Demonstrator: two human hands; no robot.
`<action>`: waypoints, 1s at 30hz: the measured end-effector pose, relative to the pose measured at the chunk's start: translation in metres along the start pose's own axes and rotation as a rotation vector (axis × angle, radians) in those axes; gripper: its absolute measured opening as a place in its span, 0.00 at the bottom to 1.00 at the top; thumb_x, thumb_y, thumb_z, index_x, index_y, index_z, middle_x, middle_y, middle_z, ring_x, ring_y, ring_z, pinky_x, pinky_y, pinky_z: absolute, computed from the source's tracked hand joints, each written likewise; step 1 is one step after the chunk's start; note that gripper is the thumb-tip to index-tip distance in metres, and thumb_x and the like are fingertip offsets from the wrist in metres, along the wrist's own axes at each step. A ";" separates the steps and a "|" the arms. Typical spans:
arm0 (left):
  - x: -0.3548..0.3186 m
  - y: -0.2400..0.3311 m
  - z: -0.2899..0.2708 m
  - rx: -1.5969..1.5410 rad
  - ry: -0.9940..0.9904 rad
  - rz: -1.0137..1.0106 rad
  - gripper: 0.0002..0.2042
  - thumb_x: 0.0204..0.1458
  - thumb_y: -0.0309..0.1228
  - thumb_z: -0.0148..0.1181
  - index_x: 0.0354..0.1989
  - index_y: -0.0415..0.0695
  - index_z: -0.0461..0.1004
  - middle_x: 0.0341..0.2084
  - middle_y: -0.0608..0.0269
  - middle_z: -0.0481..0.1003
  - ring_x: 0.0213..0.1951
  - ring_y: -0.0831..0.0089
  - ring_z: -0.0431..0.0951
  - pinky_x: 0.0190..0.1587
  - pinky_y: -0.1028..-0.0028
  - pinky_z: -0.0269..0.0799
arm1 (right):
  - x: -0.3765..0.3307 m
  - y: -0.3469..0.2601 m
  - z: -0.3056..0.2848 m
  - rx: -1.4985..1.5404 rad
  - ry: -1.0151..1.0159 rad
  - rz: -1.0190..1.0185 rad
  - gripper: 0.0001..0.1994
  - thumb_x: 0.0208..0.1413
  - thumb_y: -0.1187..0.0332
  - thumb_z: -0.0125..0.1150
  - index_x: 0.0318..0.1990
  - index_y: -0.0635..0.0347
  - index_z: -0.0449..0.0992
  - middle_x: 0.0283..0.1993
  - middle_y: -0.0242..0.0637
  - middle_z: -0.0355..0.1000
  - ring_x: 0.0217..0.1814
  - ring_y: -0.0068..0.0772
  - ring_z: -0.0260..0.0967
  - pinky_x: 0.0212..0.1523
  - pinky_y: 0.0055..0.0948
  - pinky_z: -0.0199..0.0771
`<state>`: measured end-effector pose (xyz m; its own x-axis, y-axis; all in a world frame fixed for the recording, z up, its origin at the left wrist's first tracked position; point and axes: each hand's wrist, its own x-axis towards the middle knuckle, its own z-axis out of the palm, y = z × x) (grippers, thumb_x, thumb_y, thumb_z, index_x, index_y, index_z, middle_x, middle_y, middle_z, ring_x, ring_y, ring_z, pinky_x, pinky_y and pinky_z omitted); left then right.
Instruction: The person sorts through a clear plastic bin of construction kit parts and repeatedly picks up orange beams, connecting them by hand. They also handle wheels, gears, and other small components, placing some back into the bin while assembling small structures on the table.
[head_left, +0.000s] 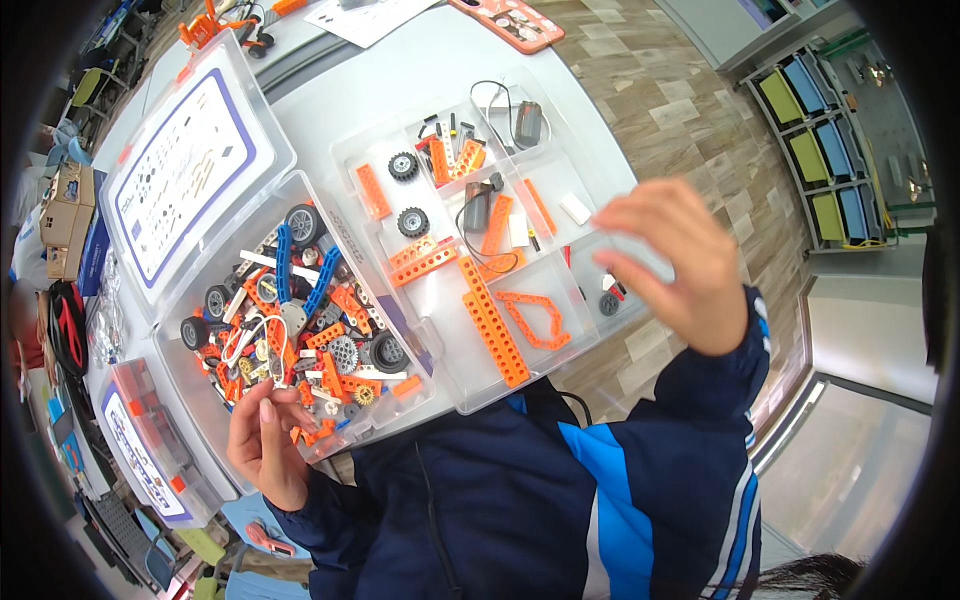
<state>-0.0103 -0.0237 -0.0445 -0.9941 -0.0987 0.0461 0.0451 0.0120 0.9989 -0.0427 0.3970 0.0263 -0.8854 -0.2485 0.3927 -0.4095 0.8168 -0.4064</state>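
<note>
My left hand (268, 445) is over the near edge of a clear plastic bin (318, 215) filled with loose building pieces. Its fingers are curled together, and anything between them is too small to make out. Close to its fingertips a white cable (238, 345) lies looped on the pieces. My right hand (675, 262) is raised past the right side of a clear compartment tray (440, 345), fingers stretched and thumb apart, holding nothing. Below its fingers lies a small grey wheel (608, 304) with red and white bits. A white block (575, 208) rests in the tray nearby.
Sorted in the tray are black-tyred wheels (403, 166), orange perforated beams (492, 325), an orange angled frame (540, 322) and a grey motor (527, 125) with a cable. The bin's lid (185, 175) stands left. At the far edge lie a patterned phone case (515, 25) and paper (370, 18).
</note>
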 end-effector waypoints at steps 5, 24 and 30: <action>-0.002 -0.001 -0.001 0.002 0.019 -0.004 0.14 0.70 0.27 0.53 0.57 0.31 0.75 0.41 0.46 0.81 0.30 0.70 0.79 0.31 0.73 0.78 | -0.036 -0.007 0.031 0.072 -0.141 0.026 0.15 0.48 0.72 0.75 0.45 0.60 0.83 0.55 0.41 0.75 0.57 0.49 0.70 0.56 0.41 0.72; 0.001 0.011 0.005 -0.153 0.088 -0.210 0.14 0.66 0.26 0.56 0.56 0.30 0.74 0.35 0.42 0.81 0.25 0.65 0.80 0.30 0.70 0.79 | -0.027 -0.004 0.072 0.111 -0.257 0.210 0.22 0.48 0.83 0.62 0.52 0.60 0.82 0.66 0.44 0.72 0.70 0.53 0.66 0.66 0.47 0.65; -0.008 0.017 -0.007 -0.304 0.187 -0.145 0.17 0.63 0.25 0.59 0.58 0.30 0.70 0.38 0.42 0.82 0.29 0.62 0.81 0.33 0.66 0.79 | -0.027 -0.013 0.069 0.031 -0.279 0.214 0.20 0.51 0.82 0.63 0.53 0.62 0.81 0.65 0.48 0.72 0.70 0.55 0.65 0.67 0.48 0.64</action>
<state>-0.0005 -0.0299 -0.0280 -0.9584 -0.2578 -0.1228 -0.0390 -0.3080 0.9506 -0.0281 0.3571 -0.0359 -0.9760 -0.2099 0.0574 -0.2112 0.8506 -0.4815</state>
